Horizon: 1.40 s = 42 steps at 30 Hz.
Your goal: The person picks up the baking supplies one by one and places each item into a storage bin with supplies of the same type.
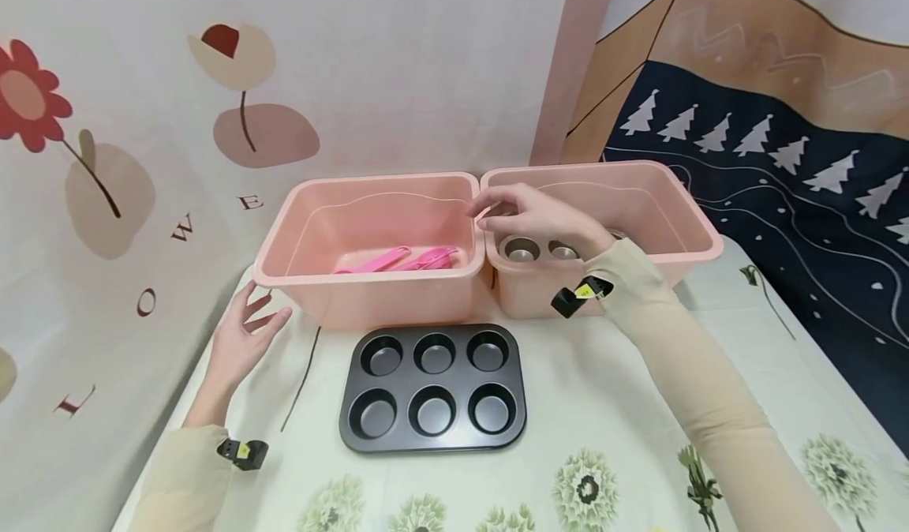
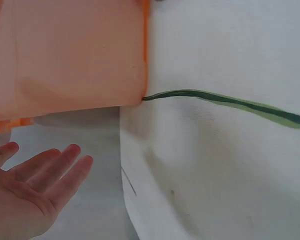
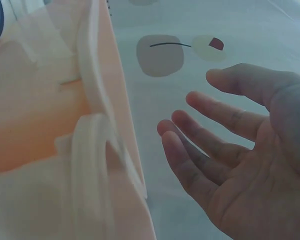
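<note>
My right hand (image 1: 536, 215) hovers over the spot where two pink plastic bins meet, fingers loosely bent and holding nothing. In the right wrist view its palm and fingers (image 3: 225, 130) show bare, beside the bin rims. Pink plastic utensils (image 1: 419, 259) lie in the left bin (image 1: 383, 299). Round metal cups (image 1: 521, 249) show inside the right bin (image 1: 675, 257), partly hidden by my hand and wrist. Near the left bin's front left corner is my left hand (image 1: 245, 339), fingers spread and palm bare. A dark muffin tin (image 1: 433, 390) sits in front of the bins.
A pale tablecloth (image 1: 604, 406) printed with flowers covers the table. Behind the bins hangs a patterned curtain (image 1: 426, 66), with a dark printed fabric (image 1: 753, 200) on the right. Both wrists carry small black cameras.
</note>
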Tool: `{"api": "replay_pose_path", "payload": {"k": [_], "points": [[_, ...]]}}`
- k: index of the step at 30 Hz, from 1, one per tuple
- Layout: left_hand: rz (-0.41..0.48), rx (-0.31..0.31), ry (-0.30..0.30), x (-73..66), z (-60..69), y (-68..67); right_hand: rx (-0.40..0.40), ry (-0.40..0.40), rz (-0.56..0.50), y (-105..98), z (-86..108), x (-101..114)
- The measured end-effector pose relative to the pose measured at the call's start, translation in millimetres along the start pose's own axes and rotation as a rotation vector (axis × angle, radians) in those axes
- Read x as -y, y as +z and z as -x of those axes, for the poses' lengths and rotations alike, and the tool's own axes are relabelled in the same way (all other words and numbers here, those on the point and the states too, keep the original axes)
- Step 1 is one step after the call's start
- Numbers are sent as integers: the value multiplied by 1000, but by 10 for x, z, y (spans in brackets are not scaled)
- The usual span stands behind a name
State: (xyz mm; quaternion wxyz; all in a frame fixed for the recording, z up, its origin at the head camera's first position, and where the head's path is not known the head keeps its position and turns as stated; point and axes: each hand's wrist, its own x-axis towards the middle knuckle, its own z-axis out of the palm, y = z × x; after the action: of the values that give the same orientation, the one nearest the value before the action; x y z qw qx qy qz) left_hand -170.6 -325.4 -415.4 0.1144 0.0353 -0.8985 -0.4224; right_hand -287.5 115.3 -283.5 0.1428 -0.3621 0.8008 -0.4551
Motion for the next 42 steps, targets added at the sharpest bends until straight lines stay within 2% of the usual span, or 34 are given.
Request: {"api": "replay_pose_path", "payload": {"k": [6,11,14,19,27,32,37,42], "points": [[-17,41,38,101,42,47,-29,-7,-9,-48,159,-87],[-21,95,65,169,94,89,-71,-25,58,-129,326,-133],[-35,106,55,183,139,120,-93,6,90,-165,432,-154],[-63,130,45,192,234,150,-125,33,75,-202,598,-254],[-34,167,75,203,314,197,-214,8,160,-323,882,-360],[69,249,53,198,348,250,-250,-1,191,-413,1032,-417],[196,345,26,173,369,329,-272,53,170,-462,1211,-472],[265,422,54,150,343,435,-324,96,214,-526,1339,-527]]}}
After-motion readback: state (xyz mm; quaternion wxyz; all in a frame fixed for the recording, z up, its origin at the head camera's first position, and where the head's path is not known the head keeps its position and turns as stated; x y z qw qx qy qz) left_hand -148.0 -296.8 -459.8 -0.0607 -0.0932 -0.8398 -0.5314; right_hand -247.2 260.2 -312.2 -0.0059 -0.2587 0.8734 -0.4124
